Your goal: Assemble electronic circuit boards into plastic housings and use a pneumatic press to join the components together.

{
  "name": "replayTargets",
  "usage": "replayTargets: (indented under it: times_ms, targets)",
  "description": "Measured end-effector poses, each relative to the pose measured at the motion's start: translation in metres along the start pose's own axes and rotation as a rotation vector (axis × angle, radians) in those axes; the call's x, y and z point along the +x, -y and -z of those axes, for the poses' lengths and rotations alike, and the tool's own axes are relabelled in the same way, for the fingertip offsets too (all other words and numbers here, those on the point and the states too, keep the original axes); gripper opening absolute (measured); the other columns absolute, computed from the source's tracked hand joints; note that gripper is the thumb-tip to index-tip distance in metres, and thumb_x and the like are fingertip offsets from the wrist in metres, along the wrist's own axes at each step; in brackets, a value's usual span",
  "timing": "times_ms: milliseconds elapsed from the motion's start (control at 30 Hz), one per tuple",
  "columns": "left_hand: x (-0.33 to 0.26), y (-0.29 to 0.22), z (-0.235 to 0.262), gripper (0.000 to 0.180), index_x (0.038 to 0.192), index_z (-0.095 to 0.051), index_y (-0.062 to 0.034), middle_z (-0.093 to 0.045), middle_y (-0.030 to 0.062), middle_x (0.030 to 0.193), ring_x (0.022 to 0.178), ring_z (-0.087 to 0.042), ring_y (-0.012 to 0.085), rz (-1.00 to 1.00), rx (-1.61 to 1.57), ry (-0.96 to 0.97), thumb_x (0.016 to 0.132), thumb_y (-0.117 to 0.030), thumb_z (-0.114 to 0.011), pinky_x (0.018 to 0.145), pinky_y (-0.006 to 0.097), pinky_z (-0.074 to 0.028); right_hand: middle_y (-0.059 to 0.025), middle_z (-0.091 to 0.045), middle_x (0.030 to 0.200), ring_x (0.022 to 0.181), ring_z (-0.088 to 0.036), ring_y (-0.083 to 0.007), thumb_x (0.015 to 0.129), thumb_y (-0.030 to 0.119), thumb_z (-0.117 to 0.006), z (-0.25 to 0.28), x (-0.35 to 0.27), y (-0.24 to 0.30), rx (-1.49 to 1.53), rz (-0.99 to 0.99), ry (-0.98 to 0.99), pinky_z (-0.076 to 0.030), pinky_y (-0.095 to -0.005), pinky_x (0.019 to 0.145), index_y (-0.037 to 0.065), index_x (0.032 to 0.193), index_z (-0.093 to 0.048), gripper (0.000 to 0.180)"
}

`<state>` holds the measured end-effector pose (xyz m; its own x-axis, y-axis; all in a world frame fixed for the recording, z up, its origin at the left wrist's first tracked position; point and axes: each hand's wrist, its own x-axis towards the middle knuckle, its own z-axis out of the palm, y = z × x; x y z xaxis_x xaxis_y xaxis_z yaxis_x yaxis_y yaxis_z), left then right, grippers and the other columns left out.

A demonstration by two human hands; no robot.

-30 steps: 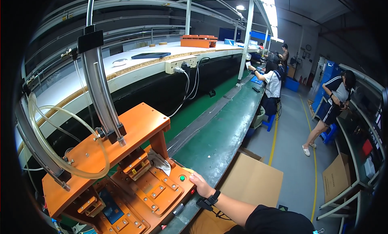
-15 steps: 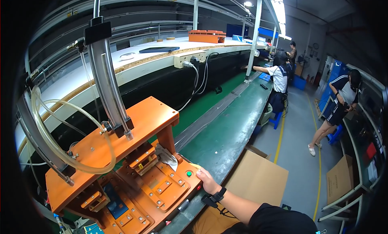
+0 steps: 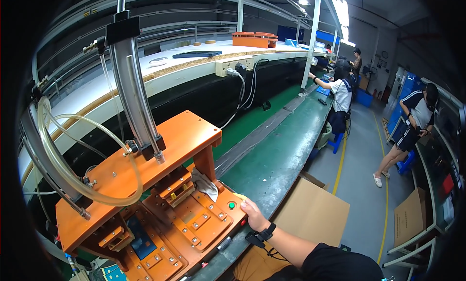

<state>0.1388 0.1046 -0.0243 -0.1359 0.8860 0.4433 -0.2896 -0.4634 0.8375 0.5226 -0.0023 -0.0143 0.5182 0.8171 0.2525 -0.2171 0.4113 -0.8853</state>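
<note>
Left hand: outside the frame, so whether it is clenched or released is unknown.
Right hand (image 3: 255,214): laid against the front right corner of the orange press (image 3: 187,135), fingers partly bent; whether it grips or merely rests does not show.
Dark blue panel (image 3: 141,239): flat in the press's left bay, its rear end beneath the overhead beam. It lies left of the right hand, well apart from it, with the right bay between; the right hand is the only one seen near it.
Panel's long axis: runs from under the beam toward the press's front edge, crosswise to the beam.
Press's long axis: beam stretches from the left bay to the right, its right end toward the green worktop (image 3: 272,159).
Grey cloth (image 3: 207,185): bunched at the press's right upright.
Green button (image 3: 232,206): on the press's right corner, just beside the hand.
</note>
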Motion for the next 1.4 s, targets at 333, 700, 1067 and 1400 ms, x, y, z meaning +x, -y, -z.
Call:
replayTargets:
  times_ms: [333, 700, 1067, 1400]
  targets:
    - [0.001, -0.001, -0.021, 0.051, 0.135, -0.046, 0.0080, -0.051, 0.0226, 0.136, 0.125, -0.049, 0.0337, 0.050, -0.073, 0.043, 0.097, -0.025, -0.040, 0.107, 0.044, -0.037, -0.0100, -0.055, 0.129, 0.119, -0.051, -0.0140, 0.098, 0.025, -0.046, -0.002, -0.006, -0.001, -0.010, -0.004, -0.006, -0.037, -0.0278, 0.103, -0.005, 0.138, -0.041, 0.051]
    - [-0.045, 0.036, -0.150, 0.052, 0.136, -0.046, 0.0071, -0.051, 0.0220, 0.136, 0.125, -0.049, 0.0337, 0.359, -0.357, 0.427, 0.096, -0.027, -0.040, 0.107, 0.044, -0.037, -0.0052, -0.054, 0.126, 0.117, -0.048, -0.0114, 0.101, 0.027, -0.048, 0.002, 0.011, -0.017, 0.064, -0.008, 0.019, -0.036, -0.0283, 0.104, -0.001, 0.140, -0.040, 0.049]
    - [-0.017, 0.003, -0.068, 0.053, 0.136, -0.045, 0.0062, -0.051, 0.0214, 0.136, 0.125, -0.049, 0.0338, 0.227, -0.203, 0.169, 0.096, -0.028, -0.041, 0.107, 0.045, -0.037, -0.0100, -0.057, 0.128, 0.118, -0.053, -0.0163, 0.095, 0.027, -0.051, 0.000, -0.001, 0.003, 0.086, -0.003, 0.018, -0.040, -0.0320, 0.103, -0.004, 0.138, -0.042, 0.053]
    - [-0.010, -0.045, 0.000, 0.054, 0.137, -0.045, 0.0054, -0.051, 0.0209, 0.136, 0.125, -0.049, 0.0338, 0.048, -0.081, -0.069, 0.096, -0.030, -0.041, 0.108, 0.045, -0.037, -0.0152, -0.054, 0.132, 0.122, -0.051, -0.0203, 0.092, 0.027, -0.047, -0.003, -0.003, 0.004, -0.010, -0.001, -0.029, -0.037, -0.0322, 0.106, -0.007, 0.137, -0.040, 0.056]
